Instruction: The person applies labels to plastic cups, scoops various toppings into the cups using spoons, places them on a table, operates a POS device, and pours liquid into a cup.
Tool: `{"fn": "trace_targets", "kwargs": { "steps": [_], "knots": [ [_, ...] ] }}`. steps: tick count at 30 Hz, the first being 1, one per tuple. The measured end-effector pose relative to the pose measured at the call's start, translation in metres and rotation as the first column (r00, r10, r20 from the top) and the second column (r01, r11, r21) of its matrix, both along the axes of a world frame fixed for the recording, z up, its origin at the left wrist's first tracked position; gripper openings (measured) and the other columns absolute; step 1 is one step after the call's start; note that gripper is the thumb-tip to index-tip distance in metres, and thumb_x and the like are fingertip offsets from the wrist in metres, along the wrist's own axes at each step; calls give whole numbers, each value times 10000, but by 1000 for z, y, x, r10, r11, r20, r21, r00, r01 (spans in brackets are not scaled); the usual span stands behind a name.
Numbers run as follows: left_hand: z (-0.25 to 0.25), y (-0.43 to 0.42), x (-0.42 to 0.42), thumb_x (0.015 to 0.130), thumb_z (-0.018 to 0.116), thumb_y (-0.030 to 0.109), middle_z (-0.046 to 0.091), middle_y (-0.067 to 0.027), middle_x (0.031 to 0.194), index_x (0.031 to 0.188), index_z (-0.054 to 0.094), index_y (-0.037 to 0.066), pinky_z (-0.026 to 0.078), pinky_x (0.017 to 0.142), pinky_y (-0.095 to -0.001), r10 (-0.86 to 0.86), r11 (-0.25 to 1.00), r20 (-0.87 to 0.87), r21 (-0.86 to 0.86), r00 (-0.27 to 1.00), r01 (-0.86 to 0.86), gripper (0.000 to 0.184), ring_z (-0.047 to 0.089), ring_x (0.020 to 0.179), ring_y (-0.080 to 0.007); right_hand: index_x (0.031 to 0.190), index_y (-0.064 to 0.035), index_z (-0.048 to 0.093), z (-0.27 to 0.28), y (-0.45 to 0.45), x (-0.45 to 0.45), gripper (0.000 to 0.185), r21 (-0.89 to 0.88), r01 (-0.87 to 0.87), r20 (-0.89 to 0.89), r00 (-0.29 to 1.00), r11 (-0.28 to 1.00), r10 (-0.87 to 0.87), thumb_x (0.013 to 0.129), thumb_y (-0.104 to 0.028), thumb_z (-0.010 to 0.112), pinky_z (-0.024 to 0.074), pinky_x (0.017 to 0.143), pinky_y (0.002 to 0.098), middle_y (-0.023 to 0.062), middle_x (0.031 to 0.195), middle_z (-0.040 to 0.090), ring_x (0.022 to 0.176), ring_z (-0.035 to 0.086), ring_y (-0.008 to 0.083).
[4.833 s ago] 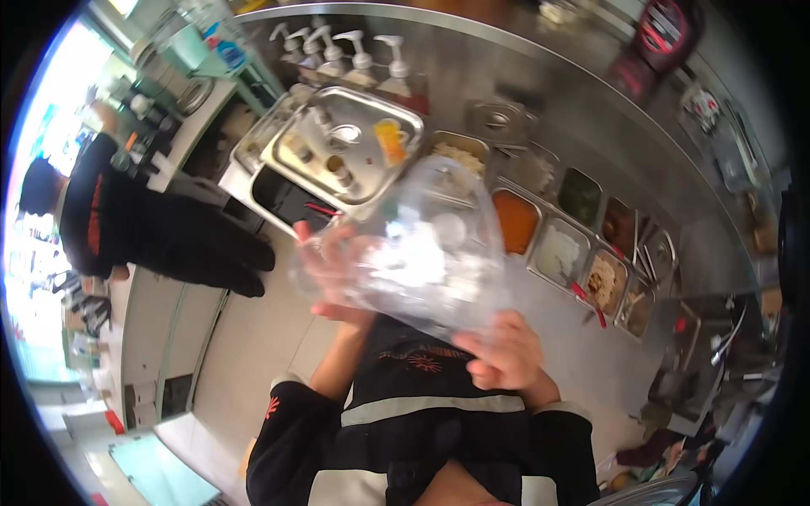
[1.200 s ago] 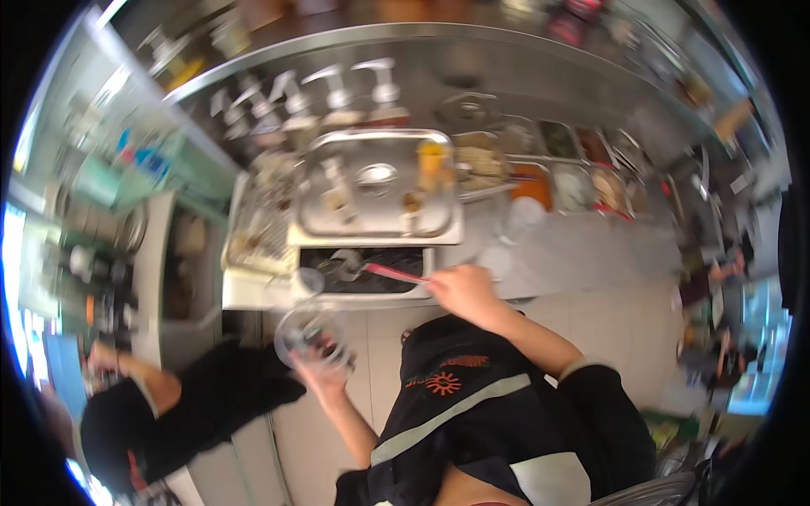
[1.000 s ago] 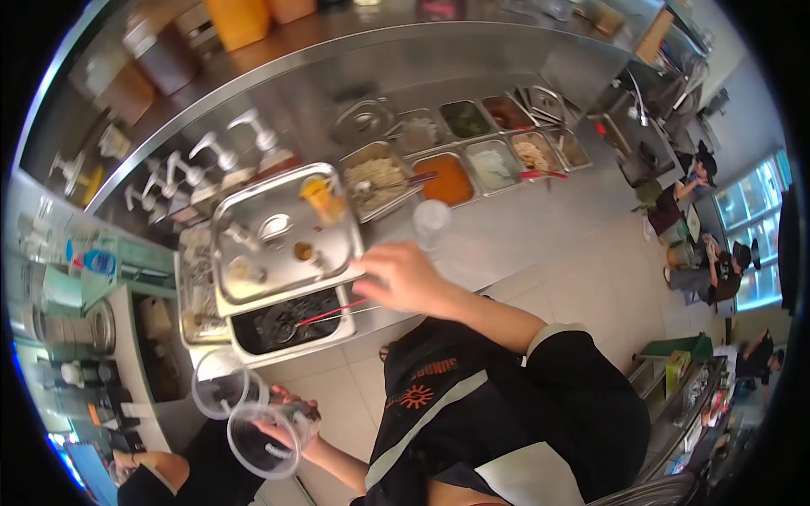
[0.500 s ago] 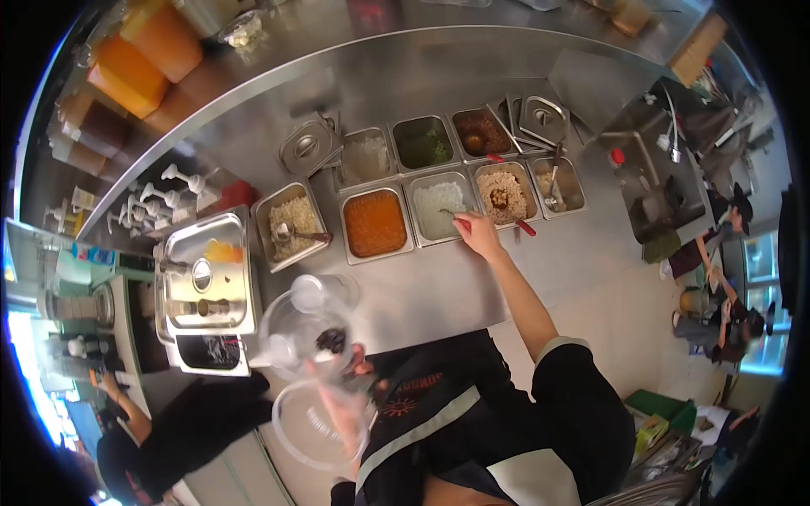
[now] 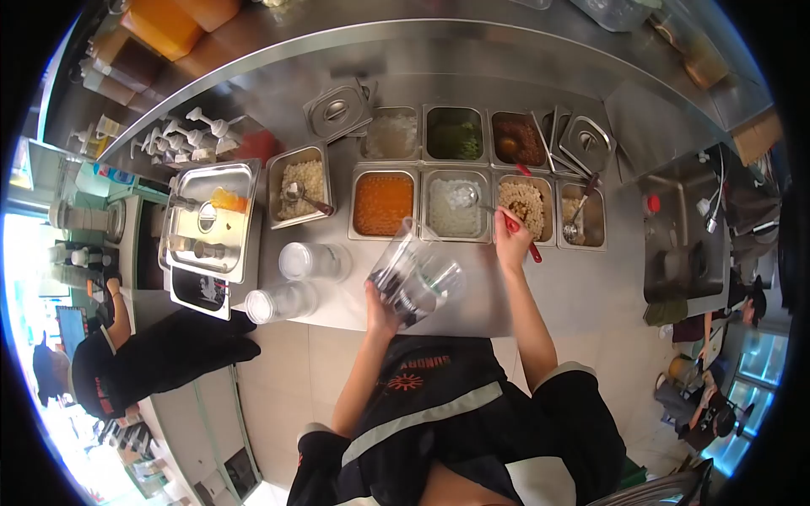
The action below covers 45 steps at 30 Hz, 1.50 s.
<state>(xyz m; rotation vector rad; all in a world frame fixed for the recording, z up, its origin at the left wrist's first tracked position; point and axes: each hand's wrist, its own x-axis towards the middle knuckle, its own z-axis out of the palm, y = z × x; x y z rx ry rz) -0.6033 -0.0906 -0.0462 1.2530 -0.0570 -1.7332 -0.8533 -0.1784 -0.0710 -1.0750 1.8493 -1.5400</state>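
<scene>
At the far left a co-worker (image 5: 135, 358) in dark clothes is holding a forearm out toward a side counter. Next, pump bottles (image 5: 194, 131) are standing in a row behind a steel lid (image 5: 207, 247), on which small cups are lying; a container with dark contents (image 5: 198, 291) is sitting just in front of it. A pan of pale cubes (image 5: 299, 181) is holding a spoon of its own. Nearer the person, two stacks of upturned cups (image 5: 321, 262) are resting on the steel counter (image 5: 359, 295).

The left hand (image 5: 382, 310) is curling its fingers around two clear cups (image 5: 426, 278), which are tilting apart above the front of the counter. Dark pieces are showing low down, though the cups are overlapping and I cannot tell which one is containing them. Behind them, an orange-filled pan (image 5: 384, 205) is sitting beside a pan of white pieces (image 5: 445, 215).

The right hand (image 5: 513, 243) is pinching the red handle of a spoon (image 5: 464, 196), whose bowl is lying in the white pieces. A pan of beige grains (image 5: 523, 202) is sitting just beyond, and farther right a sink (image 5: 688, 244) is closing off the counter.
</scene>
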Motion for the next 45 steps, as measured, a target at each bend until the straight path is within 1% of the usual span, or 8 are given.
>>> {"fn": "trace_targets", "kwargs": {
  "steps": [5,12,15,16,19,27,35,45],
  "knots": [
    [5,-34,-22,795,299,615,503,-80,1054,1190,393,107,416,790,-403,-60,998,-38,-6,997,60,650,507,871,-230,863,-13,626,85,25,2,138,-197,-351,-298,911,915,285,733,-57,615,388,510,219,68,654,575,542,494,106],
    [-10,-30,-13,784,293,629,489,-115,1077,1231,331,65,386,829,-417,99,995,-176,6,979,-100,721,490,910,-243,874,-36,617,-16,-23,3,146,-124,-302,-571,801,945,181,770,-133,584,387,476,268,86,606,509,500,476,115],
    [-6,-23,-13,787,307,619,426,-95,1160,1250,306,98,351,867,-443,345,937,23,-58,938,-343,697,439,992,-253,872,-26,616,-54,-28,9,150,-24,-106,-252,963,994,97,775,-135,581,386,453,265,52,548,500,460,449,94],
    [-10,-22,-12,787,307,619,426,-95,1160,1250,306,98,351,867,-443,352,935,27,-54,936,-350,697,439,992,-253,872,-7,617,-56,-29,10,167,55,-34,113,993,998,28,784,-143,578,369,423,233,9,522,498,436,426,65],
    [-50,-25,-9,873,309,453,445,-68,1090,1163,357,84,399,800,-382,555,815,-26,-186,831,-550,471,448,917,-226,867,7,618,-23,-23,8,176,31,17,287,958,999,-25,793,-146,574,340,405,195,-19,552,507,440,419,41],
    [-39,-54,-34,853,309,504,384,-80,1193,1221,314,80,310,913,-413,578,792,-46,-208,815,-574,561,395,1043,-235,874,-15,630,104,17,11,166,-260,-491,-427,831,831,357,709,-11,615,341,448,204,55,602,554,481,459,97],
    [-56,14,-1,816,301,569,247,-80,1334,1316,176,100,186,997,-445,416,873,-237,-168,878,-458,697,246,1222,-265,906,-56,616,23,-69,83,178,-175,-624,-518,716,762,467,728,-65,612,385,463,260,65,584,511,498,493,144],
    [-19,11,8,809,298,584,315,-57,1292,1288,261,137,227,965,-469,519,855,55,-59,853,-516,656,303,1173,-273,835,-11,629,25,-68,99,109,-81,-419,16,907,904,422,747,-70,606,414,517,221,72,694,608,565,529,97]
  ]
}}
